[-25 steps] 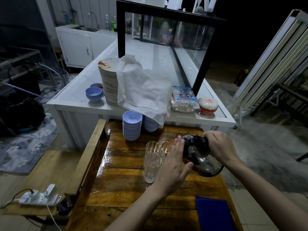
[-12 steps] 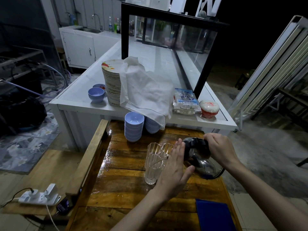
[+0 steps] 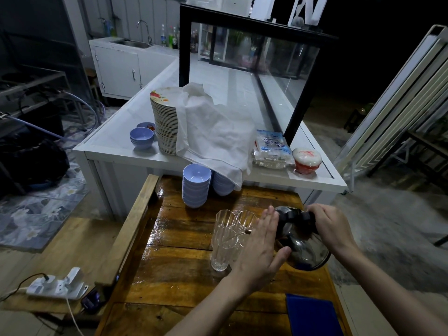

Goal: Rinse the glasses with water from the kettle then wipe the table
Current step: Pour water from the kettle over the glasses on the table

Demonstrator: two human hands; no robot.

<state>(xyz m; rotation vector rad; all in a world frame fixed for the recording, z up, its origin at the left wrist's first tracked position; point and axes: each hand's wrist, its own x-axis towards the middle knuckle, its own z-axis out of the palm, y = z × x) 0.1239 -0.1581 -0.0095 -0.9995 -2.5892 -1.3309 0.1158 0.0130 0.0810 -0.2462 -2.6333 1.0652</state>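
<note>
Tall clear ribbed drinking glasses (image 3: 224, 238) standing upright at centre of the wet, glossy wooden plank table (image 3: 179, 267); a thin arc of water visible crossing into the nearest one. Dark, shiny rounded kettle (image 3: 300, 241) just right of the glasses, tipped towards them, base raised off the wood. Right hand (image 3: 332, 226) clamped over the kettle's black top. Left hand (image 3: 260, 248) flat and spread, fingers straight, palm against the kettle's near-left side, steadying rather than gripping. Compared with a second ago, kettle tilted slightly further and held marginally higher; hands otherwise unchanged. Judged: rinsing under way, wiping not begun. Folded blue cloth (image 3: 312, 316) untouched at near right edge. Stacked pale-blue bowls (image 3: 196, 185) at far side.
</note>
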